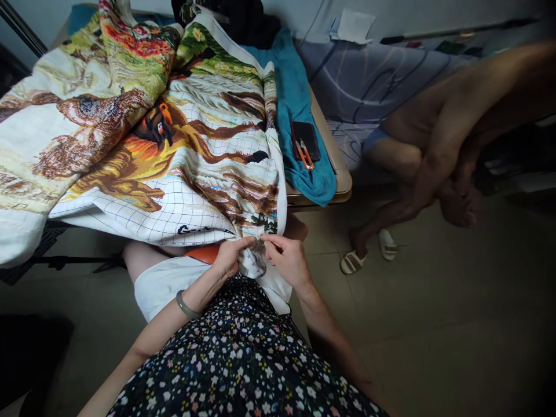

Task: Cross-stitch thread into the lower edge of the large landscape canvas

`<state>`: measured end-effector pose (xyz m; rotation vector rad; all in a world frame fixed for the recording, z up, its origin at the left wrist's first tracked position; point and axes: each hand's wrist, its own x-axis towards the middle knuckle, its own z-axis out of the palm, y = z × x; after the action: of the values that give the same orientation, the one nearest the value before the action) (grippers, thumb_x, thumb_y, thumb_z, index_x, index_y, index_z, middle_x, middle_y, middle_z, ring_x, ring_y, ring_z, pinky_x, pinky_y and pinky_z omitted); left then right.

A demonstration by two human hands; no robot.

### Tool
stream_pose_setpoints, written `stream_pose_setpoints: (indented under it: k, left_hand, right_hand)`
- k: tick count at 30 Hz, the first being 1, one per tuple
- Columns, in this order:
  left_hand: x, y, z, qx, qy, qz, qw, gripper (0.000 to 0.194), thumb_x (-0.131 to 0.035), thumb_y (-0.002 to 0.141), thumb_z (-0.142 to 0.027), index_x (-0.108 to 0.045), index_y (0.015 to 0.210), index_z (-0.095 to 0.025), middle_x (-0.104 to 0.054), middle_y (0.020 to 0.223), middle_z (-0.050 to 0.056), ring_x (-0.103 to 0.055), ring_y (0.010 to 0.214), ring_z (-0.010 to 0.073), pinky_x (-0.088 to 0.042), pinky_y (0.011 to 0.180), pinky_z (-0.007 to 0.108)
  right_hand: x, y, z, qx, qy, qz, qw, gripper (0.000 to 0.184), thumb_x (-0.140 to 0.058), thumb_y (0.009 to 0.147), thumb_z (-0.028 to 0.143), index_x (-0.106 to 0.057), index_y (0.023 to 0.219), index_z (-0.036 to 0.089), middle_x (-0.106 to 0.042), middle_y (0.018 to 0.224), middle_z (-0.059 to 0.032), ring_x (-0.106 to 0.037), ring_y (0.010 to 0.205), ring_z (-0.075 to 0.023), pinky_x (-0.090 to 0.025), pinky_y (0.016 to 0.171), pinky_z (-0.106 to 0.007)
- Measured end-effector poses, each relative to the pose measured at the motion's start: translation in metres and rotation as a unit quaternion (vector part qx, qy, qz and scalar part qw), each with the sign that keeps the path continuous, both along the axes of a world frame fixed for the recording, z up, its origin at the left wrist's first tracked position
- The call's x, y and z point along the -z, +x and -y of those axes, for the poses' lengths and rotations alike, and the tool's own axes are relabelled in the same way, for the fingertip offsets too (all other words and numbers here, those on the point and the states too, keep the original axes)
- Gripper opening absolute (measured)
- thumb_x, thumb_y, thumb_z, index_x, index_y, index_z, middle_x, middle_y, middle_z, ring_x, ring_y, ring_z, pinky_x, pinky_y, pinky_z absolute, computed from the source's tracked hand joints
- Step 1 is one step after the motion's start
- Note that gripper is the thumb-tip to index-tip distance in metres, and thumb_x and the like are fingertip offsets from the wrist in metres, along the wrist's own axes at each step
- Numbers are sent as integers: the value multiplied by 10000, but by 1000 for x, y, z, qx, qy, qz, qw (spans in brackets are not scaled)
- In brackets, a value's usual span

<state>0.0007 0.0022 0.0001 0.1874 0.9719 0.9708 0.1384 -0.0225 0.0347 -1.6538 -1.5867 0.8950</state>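
A large cross-stitch cloth (186,208), printed with a grid and stitched with a lion in brown, orange and green, spreads over the table and hangs down to my lap. Its near edge is pinched between the thumb and fingers of my left hand (231,255), thumb on top. Just to the right, my right hand (286,258) is closed in a pinch at the cloth's edge, close to a dark green stitched patch. Whatever sits between its fingertips is too small to make out. Orange-handled thread snips (306,157) lie on a dark phone (299,139) beyond the cloth.
A teal cloth (295,92) lies under the phone, along the right side of the table (343,182). Another person (434,133) sits to the right on a patterned bed (347,75), feet in slippers (354,262) on the tiled floor.
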Motion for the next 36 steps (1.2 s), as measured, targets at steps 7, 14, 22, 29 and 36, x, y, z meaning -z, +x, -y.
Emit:
stream_pose_setpoints:
  k: [7,14,22,29,36]
  left_hand:
    - [0,1,0,-7,-8,-2,1000,359,-893,368,-246,-725,650,-101,-726,667,75,-641,600,182,-520,718,334]
    - [3,-1,0,0,-4,-15,1000,339,-896,400,-305,-710,615,-120,-698,625,55,-607,578,163,-482,675,307]
    - [3,-1,0,-7,5,-15,1000,365,-914,368,-345,-701,578,-136,-683,600,34,-575,566,140,-463,659,285]
    - [-1,0,0,-3,9,8,1000,362,-913,395,-334,-702,598,-122,-695,618,42,-600,564,144,-488,666,294]
    - [-4,2,1,-22,-5,18,1000,387,-899,423,-268,-735,733,-106,-758,775,108,-709,801,263,-529,831,378]
  right_hand:
    - [0,-9,2,21,53,91,994,272,-509,847,257,-757,920,172,-734,702,-63,-632,559,-164,-470,568,-262]
    - [15,-23,10,71,-23,-35,997,209,-503,856,300,-649,942,177,-642,550,6,-581,448,-141,-452,471,-235]
    - [13,-21,7,81,-67,-107,989,229,-517,823,287,-655,957,163,-594,516,37,-502,358,-106,-410,375,-209]
    - [10,-29,4,82,-51,-118,988,157,-541,856,348,-563,830,194,-611,540,37,-557,387,-112,-439,410,-207]
    - [28,4,-15,281,86,-151,944,293,-554,843,454,-600,887,168,-639,673,3,-541,489,-108,-456,494,-233]
